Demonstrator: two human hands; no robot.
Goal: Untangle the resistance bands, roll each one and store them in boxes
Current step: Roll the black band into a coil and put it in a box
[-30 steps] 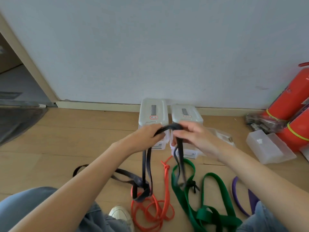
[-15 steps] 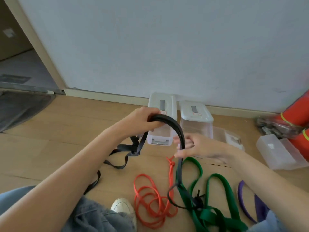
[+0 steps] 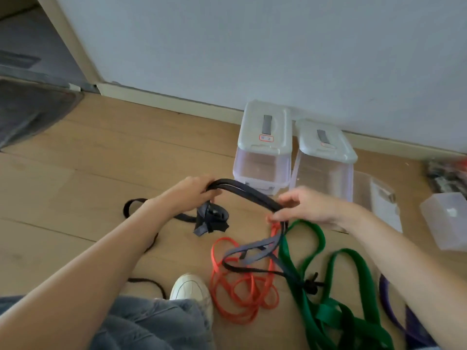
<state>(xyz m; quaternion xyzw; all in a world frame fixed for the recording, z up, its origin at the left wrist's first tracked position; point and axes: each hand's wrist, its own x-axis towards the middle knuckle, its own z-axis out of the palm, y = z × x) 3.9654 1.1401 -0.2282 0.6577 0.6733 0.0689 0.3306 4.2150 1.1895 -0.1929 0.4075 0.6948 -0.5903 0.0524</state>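
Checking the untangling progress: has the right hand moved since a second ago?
Yes. The right hand has dropped down and away from the two lidded boxes, now pinching the black band just above the green band.

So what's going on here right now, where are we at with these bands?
A person is seated on the wooden floor, holding a black flat resistance band arched between the left hand and right hand. Its lower length lies tangled across the orange thin band and the green wide band. A purple band lies at the right. The two clear lidded plastic boxes by the wall look empty; nothing is rolled yet.
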